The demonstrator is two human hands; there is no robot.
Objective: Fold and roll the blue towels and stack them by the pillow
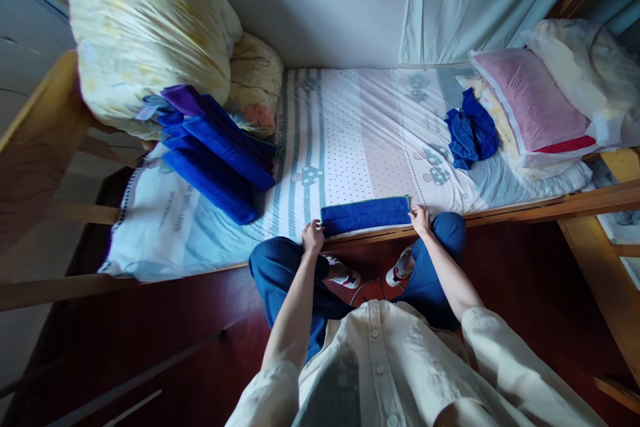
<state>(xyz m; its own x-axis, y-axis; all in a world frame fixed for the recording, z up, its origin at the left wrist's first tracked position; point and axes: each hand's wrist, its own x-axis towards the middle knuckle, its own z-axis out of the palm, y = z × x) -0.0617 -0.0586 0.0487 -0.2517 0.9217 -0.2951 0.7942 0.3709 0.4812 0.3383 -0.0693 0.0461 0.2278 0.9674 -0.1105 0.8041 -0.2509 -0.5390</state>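
A blue towel with a green edge lies folded into a long strip at the near edge of the bed. My left hand grips its left end. My right hand holds its right end. A stack of folded blue towels leans against the bedding at the left. A crumpled blue cloth lies further right on the sheet, beside the pink pillow.
The bed sheet is striped and dotted, on a wooden frame. A yellow floral quilt bundle sits at the left, a pink pillow at the right. My knees press against the bed edge; the floor is dark red.
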